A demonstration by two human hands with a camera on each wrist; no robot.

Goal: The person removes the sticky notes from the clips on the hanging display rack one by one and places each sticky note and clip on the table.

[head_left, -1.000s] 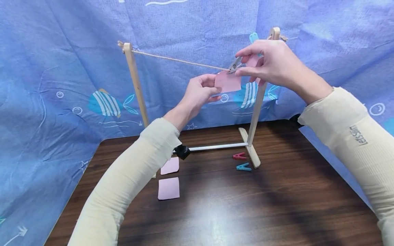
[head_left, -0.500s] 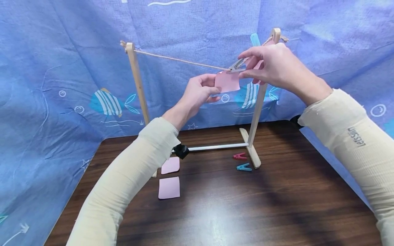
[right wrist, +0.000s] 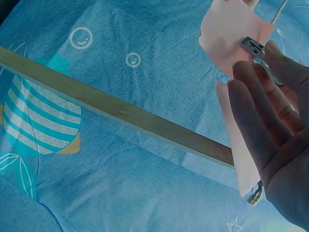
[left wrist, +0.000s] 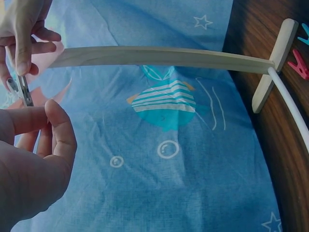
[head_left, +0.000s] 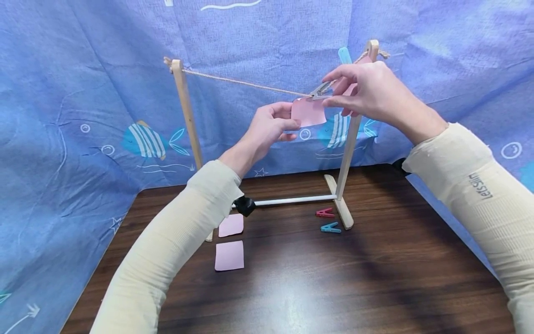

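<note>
My left hand [head_left: 267, 124] pinches the left edge of a small pink paper square [head_left: 309, 113] at a sagging twine line [head_left: 246, 83]. A grey clothespin [head_left: 319, 91] sits at the paper's top edge, on the twine. Its handles lie between the thumb and fingers of my right hand [head_left: 375, 88]. In the right wrist view the clothespin's jaws [right wrist: 251, 46] overlap the paper; whether they grip the twine too is hard to tell. Behind my right hand hangs another pink paper [right wrist: 239, 145], partly hidden, with a light-blue clothespin [head_left: 344, 55] above it.
Wooden posts [head_left: 186, 111] hold the twine, joined low down by a white rod [head_left: 296, 200]. On the dark wood table [head_left: 375, 278] lie two pink paper squares [head_left: 229, 255], a red clothespin [head_left: 325, 212] and a blue clothespin [head_left: 330, 227]. A blue fish-print cloth [head_left: 258, 41] hangs behind.
My right hand has shifted slightly right and down around the clothespin's handles, uncovering more of the hanging paper near the right post. My left hand and its paper stay nearly still.
</note>
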